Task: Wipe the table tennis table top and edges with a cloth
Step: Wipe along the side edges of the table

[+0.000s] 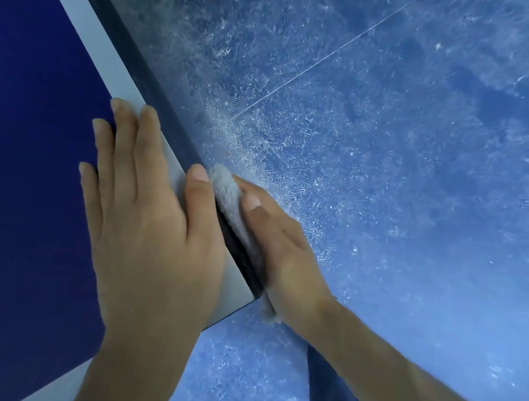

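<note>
The dark blue table tennis table top (29, 145) fills the left side, with a white border line (108, 62) running to its near corner. My left hand (145, 221) lies flat on the top by that corner, fingers spread over the white line. My right hand (281, 250) presses a grey cloth (233, 207) against the table's dark side edge (134, 58), just below the corner. Most of the cloth is hidden under the palm; one end pokes out at the fingertips, another at the wrist.
A blue speckled floor (391, 148) lies beyond the edge, crossed by a thin seam line (318, 63). A dark blue trouser leg (331, 397) shows at the bottom, under my right forearm.
</note>
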